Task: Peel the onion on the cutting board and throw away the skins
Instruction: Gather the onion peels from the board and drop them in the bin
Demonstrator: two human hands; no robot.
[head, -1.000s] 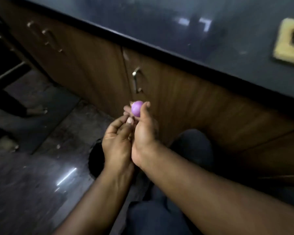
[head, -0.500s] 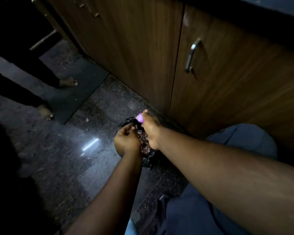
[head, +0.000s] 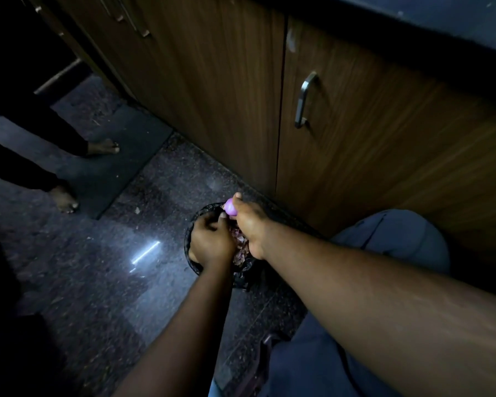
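Your left hand (head: 211, 239) and right hand (head: 251, 224) are bare, forearms (head: 355, 290) bare to the frame edge too. You wear grey-blue trousers (head: 312, 368), loose cloth, seam line over the knee (head: 393, 233).

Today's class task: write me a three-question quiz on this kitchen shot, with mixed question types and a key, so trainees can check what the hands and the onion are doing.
1. True or false: the right hand holds the onion over the bin.
2. Where do the loose skins lie? A) on the countertop B) in the bin C) on a cutting board
3. Fill the gap: the left hand is over the ____, its fingertips close to the onion.
Key: 1 true; 2 B; 3 bin.
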